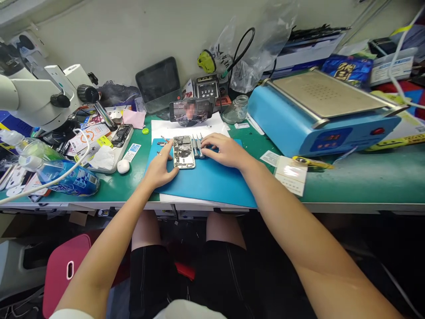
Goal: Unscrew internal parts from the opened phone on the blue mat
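Note:
An opened smartphone (184, 152), its circuit boards and inner parts bare, lies on a blue work mat (206, 181). My left hand (160, 167) is at its left side, fingers along the upper left edge and thumb by the lower left corner, bracing it. Right beside the phone, several small screwdrivers (195, 148) with grey-blue handles stand or lie in a row, tips pointing away from me. My right hand (224, 150) reaches over them from the right, its bent fingers closed at the rightmost handle. The fingertips partly cover that handle.
A propped phone (191, 110) playing a video stands behind the mat, near a glass jar (235, 110). At right sit a blue heating-plate machine (285, 119) and a yellow cutter (312, 162). A microscope (43, 97), blue bottle (71, 176) and white cable crowd the left.

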Tool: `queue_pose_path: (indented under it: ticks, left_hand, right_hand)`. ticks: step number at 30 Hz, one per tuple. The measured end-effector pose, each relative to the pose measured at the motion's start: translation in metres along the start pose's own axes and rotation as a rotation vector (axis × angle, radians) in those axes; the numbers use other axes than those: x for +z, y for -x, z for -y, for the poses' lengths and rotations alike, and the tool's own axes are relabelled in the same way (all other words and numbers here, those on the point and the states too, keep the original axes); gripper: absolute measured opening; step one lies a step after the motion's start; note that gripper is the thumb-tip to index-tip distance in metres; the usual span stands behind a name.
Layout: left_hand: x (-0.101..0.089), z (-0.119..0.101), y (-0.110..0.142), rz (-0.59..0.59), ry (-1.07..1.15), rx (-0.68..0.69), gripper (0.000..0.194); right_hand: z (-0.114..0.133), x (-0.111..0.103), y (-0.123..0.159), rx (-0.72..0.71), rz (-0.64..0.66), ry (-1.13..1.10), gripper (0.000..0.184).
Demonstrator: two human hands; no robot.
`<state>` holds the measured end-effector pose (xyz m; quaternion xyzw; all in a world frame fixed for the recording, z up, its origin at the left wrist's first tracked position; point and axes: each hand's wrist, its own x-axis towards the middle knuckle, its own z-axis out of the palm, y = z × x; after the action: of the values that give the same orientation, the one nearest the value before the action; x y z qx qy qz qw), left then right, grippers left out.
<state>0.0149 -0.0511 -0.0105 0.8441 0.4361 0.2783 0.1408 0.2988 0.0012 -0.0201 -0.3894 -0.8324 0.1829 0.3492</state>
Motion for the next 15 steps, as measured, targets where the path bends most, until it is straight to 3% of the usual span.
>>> queue_pose_path:
  ticks: [7,15]
  left_hand:
    - [0.004,0.001,-0.003,0.014,0.013,-0.014,0.094]
    - [0.012,0.006,-0.007,0.017,-0.043,0.059,0.091]
  right_hand:
    - [-0.002,0.002,0.002,0.019,-0.009,0.021,0.016]
    - [-0.009,0.006,0.006,0.067,-0.069,0.030,0.014]
